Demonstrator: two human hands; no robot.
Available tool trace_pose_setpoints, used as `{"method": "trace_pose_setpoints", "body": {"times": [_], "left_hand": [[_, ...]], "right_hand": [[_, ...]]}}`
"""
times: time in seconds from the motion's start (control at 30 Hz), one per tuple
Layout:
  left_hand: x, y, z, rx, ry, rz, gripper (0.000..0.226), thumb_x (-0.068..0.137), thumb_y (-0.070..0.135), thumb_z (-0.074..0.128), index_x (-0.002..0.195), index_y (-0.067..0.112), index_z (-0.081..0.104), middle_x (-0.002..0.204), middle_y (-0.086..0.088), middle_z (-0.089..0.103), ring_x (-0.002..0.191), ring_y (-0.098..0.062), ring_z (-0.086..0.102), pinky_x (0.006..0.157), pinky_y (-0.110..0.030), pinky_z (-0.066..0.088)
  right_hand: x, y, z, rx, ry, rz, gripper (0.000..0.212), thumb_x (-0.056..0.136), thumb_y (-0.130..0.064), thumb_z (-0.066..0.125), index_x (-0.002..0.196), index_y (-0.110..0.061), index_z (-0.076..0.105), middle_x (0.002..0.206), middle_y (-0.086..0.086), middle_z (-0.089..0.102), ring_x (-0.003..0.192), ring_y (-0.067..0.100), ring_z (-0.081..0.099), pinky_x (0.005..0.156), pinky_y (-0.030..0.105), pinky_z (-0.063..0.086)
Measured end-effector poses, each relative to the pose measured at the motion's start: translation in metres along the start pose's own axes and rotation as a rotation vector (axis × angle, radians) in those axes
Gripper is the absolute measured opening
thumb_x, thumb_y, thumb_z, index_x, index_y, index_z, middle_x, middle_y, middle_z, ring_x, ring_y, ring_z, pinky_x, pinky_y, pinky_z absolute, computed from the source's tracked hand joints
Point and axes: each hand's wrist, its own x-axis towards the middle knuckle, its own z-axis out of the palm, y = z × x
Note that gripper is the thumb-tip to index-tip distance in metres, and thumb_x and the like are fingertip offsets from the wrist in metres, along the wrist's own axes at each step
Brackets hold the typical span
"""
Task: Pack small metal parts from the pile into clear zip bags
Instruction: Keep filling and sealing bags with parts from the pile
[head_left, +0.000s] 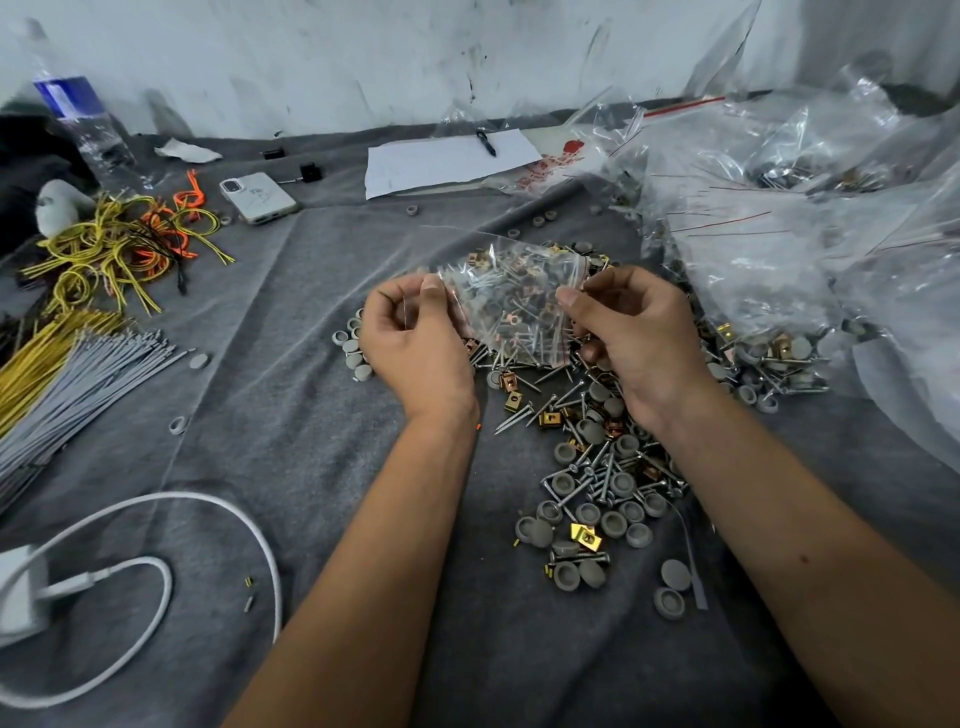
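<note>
Forearms reaching over a grey cloth (291, 415), a person's left hand (415, 332) and right hand (631, 332) are pinching opposite edges of a clear zip bag (511, 299), likely steadying it above the pile (597, 467) for filling.

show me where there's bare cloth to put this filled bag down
Bare cloth lies between the grey ties and the left hand, above the white cable. Crowded: the parts pile and the heap of bags on the right.
</note>
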Motion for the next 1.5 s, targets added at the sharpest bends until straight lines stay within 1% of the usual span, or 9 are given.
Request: {"method": "trace_pose_setpoints", "body": {"times": [0.4,0.57,0.7,0.77,0.9,1.1,1.23,1.4,1.5], "left_hand": [[-0.0001,-0.0063,-0.001,0.048,-0.077,0.033,0.019,0.097,-0.007,0.062,0.084,0.007,0.06,0.061,0.003,0.061,0.047,-0.004,0.054,0.044,-0.02,0.044],[0.0016,-0.0046,-0.0014,0.003,-0.052,0.035,0.021,0.098,-0.009,0.06,0.083,0.007,0.058,0.06,-0.004,0.059,0.044,-0.007,0.052,0.041,-0.022,0.044],[0.0012,-0.0034,-0.0004,-0.015,-0.025,0.047,0.019,0.098,-0.01,0.058,0.085,0.004,0.056,0.053,0.007,0.059,0.043,-0.002,0.051,0.042,-0.018,0.042],[0.0011,-0.0027,0.0002,-0.028,-0.021,0.055,0.021,0.098,-0.011,0.057,0.083,0.005,0.055,0.051,0.008,0.058,0.042,-0.002,0.051,0.042,-0.017,0.041],[0.0003,-0.0029,0.0001,-0.036,-0.033,0.034,0.019,0.099,-0.009,0.058,0.085,0.004,0.056,0.058,0.001,0.06,0.045,-0.007,0.052,0.043,-0.021,0.043],[0.0013,-0.0023,-0.0003,-0.072,-0.047,0.012,0.015,0.1,-0.009,0.057,0.089,0.002,0.057,0.059,0.0,0.063,0.046,-0.009,0.053,0.045,-0.021,0.044],[0.0011,-0.0032,-0.0005,-0.053,-0.051,0.015,0.017,0.099,-0.009,0.058,0.087,0.002,0.056,0.057,0.003,0.062,0.045,-0.007,0.053,0.044,-0.022,0.044],[0.0053,-0.0057,-0.0023,-0.027,-0.051,0.043,0.019,0.099,-0.008,0.058,0.086,0.006,0.055,0.053,0.008,0.059,0.044,-0.005,0.051,0.043,-0.019,0.042],[0.0095,-0.0072,-0.0041,0.013,-0.03,0.045,0.021,0.098,-0.004,0.062,0.083,0.01,0.057,0.057,0.009,0.057,0.049,-0.005,0.05,0.046,-0.021,0.043]], "right_hand": [[-0.0001,-0.0002,-0.0014,-0.076,-0.029,-0.016,0.012,0.089,-0.01,0.078,0.084,-0.012,0.067,0.068,-0.008,0.064,0.058,0.005,0.058,0.05,0.021,0.047],[0.0022,-0.0003,-0.0026,-0.028,0.007,0.029,0.013,0.093,-0.013,0.075,0.095,-0.008,0.064,0.084,0.01,0.069,0.064,0.011,0.063,0.051,0.023,0.051],[0.0024,0.001,-0.0014,-0.111,-0.084,0.051,0.037,0.089,-0.034,0.079,0.106,-0.005,0.063,0.105,0.016,0.073,0.075,0.017,0.068,0.055,0.027,0.054],[0.0011,0.0005,-0.0011,-0.139,-0.129,0.053,0.041,0.085,-0.033,0.082,0.108,-0.003,0.065,0.1,0.013,0.074,0.074,0.017,0.068,0.054,0.027,0.053],[0.0011,-0.0002,-0.003,-0.093,-0.156,0.059,0.021,0.082,-0.019,0.085,0.092,-0.008,0.07,0.077,0.003,0.07,0.064,0.011,0.062,0.051,0.023,0.05],[0.0034,-0.0002,-0.0035,-0.019,-0.113,0.136,0.038,0.083,-0.025,0.084,0.108,-0.008,0.063,0.095,0.012,0.074,0.07,0.016,0.068,0.052,0.023,0.051],[0.0036,0.0018,-0.0031,-0.004,-0.109,0.117,0.025,0.083,-0.016,0.084,0.101,-0.004,0.07,0.079,0.003,0.074,0.062,0.01,0.064,0.05,0.021,0.049],[0.006,0.001,-0.0067,0.017,-0.06,0.106,0.009,0.084,-0.01,0.082,0.083,-0.015,0.075,0.079,0.001,0.074,0.071,0.014,0.063,0.063,0.029,0.051],[0.006,0.0002,-0.0065,0.045,-0.096,0.069,0.006,0.089,-0.009,0.075,0.089,-0.014,0.073,0.092,0.009,0.078,0.084,0.019,0.072,0.075,0.032,0.058]]}}
